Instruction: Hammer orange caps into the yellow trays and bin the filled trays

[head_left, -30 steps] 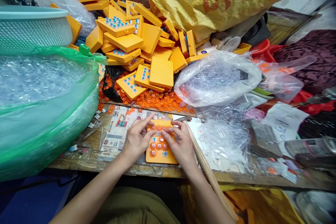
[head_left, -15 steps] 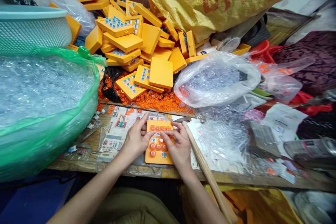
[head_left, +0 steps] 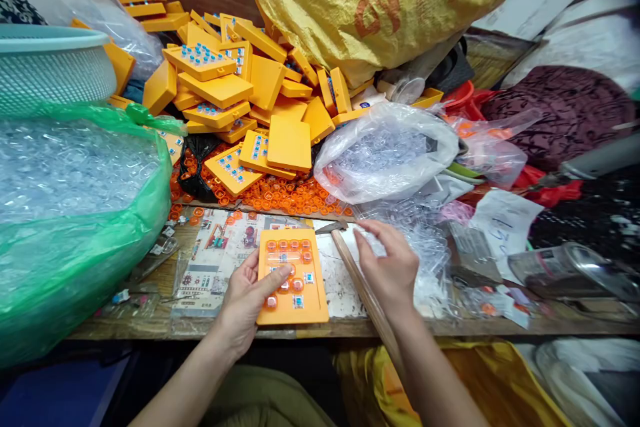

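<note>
My left hand [head_left: 250, 297] grips an orange-yellow keypad panel [head_left: 315, 303] by its left side, with the thumb pressed on its face. The panel lies tilted over the bench front. Rows of orange keycaps [head_left: 283, 245] sit on it, along with a long clear cap [head_left: 283, 257] and a few bare blue switches [head_left: 298, 301]. My right hand [head_left: 393, 267] is off the panel, its thumb and index finger apart and the others loosely bent; I see nothing in it. Under its wrist runs the wooden handle [head_left: 357, 273] of a hammer, beside loose clear plastic pieces [head_left: 430, 253].
Behind is a heap of similar yellow panels [head_left: 267, 80] above scattered orange caps [head_left: 285, 197]. A green bag [head_left: 115, 227] of clear pieces stands left, a white bag [head_left: 345, 190] of clear pieces at centre right. A clear jar [head_left: 550, 267] lies far right.
My right hand has let go of the panel and moved right, over the hammer handle. My left hand keeps its hold, with the panel tilted and shifted a little left in view.
</note>
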Demonstrator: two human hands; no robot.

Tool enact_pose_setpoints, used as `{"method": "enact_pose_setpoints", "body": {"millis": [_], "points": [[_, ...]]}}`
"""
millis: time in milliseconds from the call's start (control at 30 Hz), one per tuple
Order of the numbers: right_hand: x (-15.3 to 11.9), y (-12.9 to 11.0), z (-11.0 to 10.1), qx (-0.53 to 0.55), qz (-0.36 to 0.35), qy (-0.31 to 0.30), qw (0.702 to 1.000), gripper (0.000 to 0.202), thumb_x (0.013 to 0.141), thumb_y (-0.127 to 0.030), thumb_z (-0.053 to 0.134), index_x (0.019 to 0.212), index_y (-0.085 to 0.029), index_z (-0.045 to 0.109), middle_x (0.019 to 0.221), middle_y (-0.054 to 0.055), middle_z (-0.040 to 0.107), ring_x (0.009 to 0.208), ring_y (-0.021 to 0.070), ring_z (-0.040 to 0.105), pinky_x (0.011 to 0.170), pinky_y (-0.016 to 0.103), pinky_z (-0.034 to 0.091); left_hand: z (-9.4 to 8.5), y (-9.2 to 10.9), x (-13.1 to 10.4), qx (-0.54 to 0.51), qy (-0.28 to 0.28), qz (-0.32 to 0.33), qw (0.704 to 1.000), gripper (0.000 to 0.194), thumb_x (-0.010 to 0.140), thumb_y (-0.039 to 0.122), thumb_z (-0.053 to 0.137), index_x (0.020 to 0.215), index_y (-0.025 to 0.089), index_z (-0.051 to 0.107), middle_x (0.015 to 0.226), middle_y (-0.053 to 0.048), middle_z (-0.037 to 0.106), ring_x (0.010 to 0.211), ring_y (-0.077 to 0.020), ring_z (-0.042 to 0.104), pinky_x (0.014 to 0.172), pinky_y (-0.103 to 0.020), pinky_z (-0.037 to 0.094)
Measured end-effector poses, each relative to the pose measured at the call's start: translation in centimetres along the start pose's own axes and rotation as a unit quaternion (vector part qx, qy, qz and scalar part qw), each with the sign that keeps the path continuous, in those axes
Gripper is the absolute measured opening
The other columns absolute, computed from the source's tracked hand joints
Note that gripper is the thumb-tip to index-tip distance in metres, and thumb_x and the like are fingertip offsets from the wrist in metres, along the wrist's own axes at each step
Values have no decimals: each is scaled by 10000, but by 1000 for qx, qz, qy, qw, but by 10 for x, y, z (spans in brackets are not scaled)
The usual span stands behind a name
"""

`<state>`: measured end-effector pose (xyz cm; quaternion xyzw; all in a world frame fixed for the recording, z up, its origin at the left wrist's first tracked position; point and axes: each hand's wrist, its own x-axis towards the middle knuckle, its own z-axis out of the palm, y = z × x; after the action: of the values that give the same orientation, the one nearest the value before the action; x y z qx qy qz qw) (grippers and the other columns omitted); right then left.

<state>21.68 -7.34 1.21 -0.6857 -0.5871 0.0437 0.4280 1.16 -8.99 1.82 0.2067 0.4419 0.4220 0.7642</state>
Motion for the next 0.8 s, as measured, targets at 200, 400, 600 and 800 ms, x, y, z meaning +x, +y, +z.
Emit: {"method": "enact_pose_setpoints", "body": {"millis": [200,400,600,800], "points": [[56,29,19,-141,-27,-133,981,89,818,-187,620,877,-185,686,939,86,698,1000,253,590,937,461,397,3,4,-1,-109,10,-72,991,461,718,157,747,1140,133,562,1038,-124,723,876,-254,716,782,-366,603],[61,26,44,-142,6,-190,971,277,911,-334,559,1140,-180,584,1179,76,598,1000,195,606,859,413,505,-5,4,-8,-149,6,-66,987,498,770,131,701,1230,172,513,1105,-102,704,965,-241,694,862,-365,579],[46,28,24,6,53,-130,990,233,785,-232,623,1000,-177,690,1122,124,679,1045,282,614,997,471,394,-10,1,-7,-143,-22,-75,987,629,767,130,704,1329,213,431,1164,-103,677,1006,-253,679,902,-392,558],[34,32,7,231,209,-93,946,437,743,-567,620,909,-165,669,727,66,701,633,186,672,648,358,573,-5,4,-6,-129,-30,-41,990,760,734,128,730,1380,273,357,1186,-76,669,1031,-237,666,933,-382,536]]}}
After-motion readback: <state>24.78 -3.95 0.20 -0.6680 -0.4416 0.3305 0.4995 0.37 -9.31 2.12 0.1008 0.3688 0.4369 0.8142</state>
